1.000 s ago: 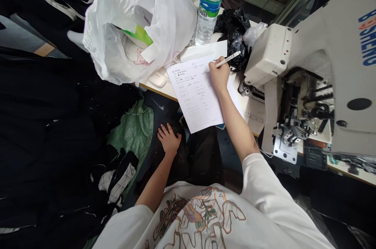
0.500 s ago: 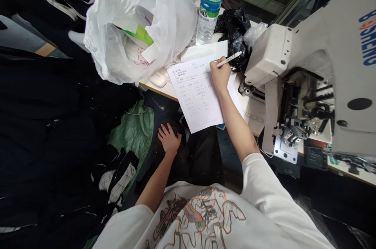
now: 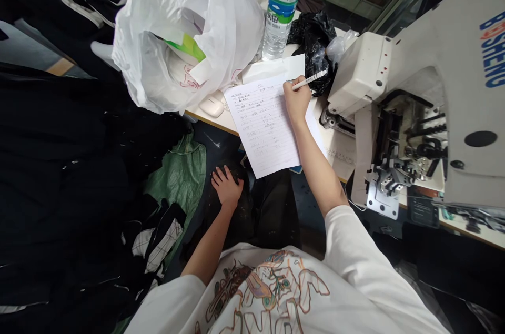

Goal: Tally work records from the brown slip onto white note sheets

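My right hand (image 3: 298,101) is closed around a white pen (image 3: 311,79) and rests on the right side of a lined sheet of paper (image 3: 262,158). Rows of handwriting cover much of the sheet, whose lower corner hangs past the table edge. The pen's tip is hidden behind my fingers. My left hand (image 3: 226,185) lies flat on my dark-trousered knee with its fingers spread, holding nothing. Beyond the sheet lies another piece of white paper (image 3: 276,69).
A white plastic bag (image 3: 236,23) and a water bottle (image 3: 278,23) stand behind the paper, beside a black plastic bag (image 3: 311,34). A white mouse (image 3: 212,106) lies left. At right stands a sewing machine (image 3: 418,60). Dark cloth (image 3: 59,165) and a green sack (image 3: 177,165) fill the left.
My right hand and the pen have shifted very slightly to the right, and the pen's angle differs a little. My left hand stays on my knee.
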Demonstrator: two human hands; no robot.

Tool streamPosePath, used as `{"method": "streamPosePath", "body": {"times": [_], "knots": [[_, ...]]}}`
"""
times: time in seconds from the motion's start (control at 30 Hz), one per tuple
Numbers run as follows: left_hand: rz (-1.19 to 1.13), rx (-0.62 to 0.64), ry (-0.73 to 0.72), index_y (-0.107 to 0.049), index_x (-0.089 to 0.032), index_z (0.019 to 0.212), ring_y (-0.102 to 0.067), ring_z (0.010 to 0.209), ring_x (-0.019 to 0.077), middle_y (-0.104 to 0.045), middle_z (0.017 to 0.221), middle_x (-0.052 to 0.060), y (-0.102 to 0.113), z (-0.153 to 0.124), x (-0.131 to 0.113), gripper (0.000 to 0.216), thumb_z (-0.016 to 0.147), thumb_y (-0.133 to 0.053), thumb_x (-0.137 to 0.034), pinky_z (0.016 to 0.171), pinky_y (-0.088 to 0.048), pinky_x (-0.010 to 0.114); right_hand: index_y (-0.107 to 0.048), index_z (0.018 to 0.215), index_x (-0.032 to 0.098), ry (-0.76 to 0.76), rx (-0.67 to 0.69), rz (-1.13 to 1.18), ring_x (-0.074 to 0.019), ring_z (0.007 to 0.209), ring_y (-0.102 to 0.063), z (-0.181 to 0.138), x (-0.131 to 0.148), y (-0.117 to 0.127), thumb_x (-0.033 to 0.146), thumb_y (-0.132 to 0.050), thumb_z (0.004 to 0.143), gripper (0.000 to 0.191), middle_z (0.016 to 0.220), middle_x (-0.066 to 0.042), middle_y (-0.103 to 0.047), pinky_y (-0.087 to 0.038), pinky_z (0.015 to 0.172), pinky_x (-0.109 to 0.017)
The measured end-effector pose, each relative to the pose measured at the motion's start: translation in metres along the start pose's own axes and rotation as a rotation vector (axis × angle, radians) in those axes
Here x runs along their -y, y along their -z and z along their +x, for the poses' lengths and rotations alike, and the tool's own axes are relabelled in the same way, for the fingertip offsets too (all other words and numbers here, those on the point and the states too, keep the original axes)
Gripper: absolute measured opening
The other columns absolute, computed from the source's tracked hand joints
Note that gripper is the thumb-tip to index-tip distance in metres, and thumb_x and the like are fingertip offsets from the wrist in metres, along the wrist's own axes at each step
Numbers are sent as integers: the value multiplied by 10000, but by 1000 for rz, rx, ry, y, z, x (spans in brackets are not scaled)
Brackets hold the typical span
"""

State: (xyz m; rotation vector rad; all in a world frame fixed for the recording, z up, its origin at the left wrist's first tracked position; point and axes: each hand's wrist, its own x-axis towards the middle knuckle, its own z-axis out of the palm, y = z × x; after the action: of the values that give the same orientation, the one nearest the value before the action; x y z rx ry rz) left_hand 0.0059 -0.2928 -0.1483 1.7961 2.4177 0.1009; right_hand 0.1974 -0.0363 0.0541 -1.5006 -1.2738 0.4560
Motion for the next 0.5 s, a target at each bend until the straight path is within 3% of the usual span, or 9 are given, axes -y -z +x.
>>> {"method": "streamPosePath", "body": {"times": [0.2,0.5], "knots": [[-13,10,8,-340,-3,1559,-303,1456,505,-296,1591,322,2,0,-1,772,898,-532,-355,1165,-273,611,-276,690,262,23,-13,15,-115,732,-452,1,-4,-1,328,-533,866,318,703,52,-316,-480,879,-349],[-14,8,8,-344,-3,1556,-313,1452,505,-303,1586,326,5,0,-2,760,905,-526,-350,1171,-268,604,-278,684,261,-18,7,-15,-112,713,-433,1,1,0,227,-539,852,313,689,62,-312,-458,875,-330]]}}
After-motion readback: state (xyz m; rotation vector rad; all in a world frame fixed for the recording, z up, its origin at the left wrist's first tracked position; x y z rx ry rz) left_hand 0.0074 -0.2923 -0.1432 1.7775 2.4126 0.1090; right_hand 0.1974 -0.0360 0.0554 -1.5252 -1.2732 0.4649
